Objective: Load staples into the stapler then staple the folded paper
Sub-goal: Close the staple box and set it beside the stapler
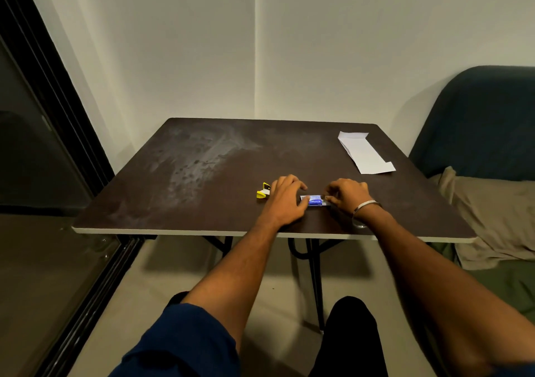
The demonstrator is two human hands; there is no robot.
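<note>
Staple box (314, 200) between your hands, long axis left-right; left hand (285, 201) steadies one end, right hand (346, 196) pinches other. Stapler (263, 191) just left of left hand (nearer). Folded paper (365, 152) far right on tabletop (202, 174).

This is a room in a home, a plain living corner. A small dark folding counter (202, 156) on thin black metal legs stands pushed into the corner of bare off-white walls (347, 44). A dark blue sofa (480, 122) with a beige cushion (498, 211) sits just beside it. A black-framed sliding glass door (43, 133) runs along the other side.
</note>
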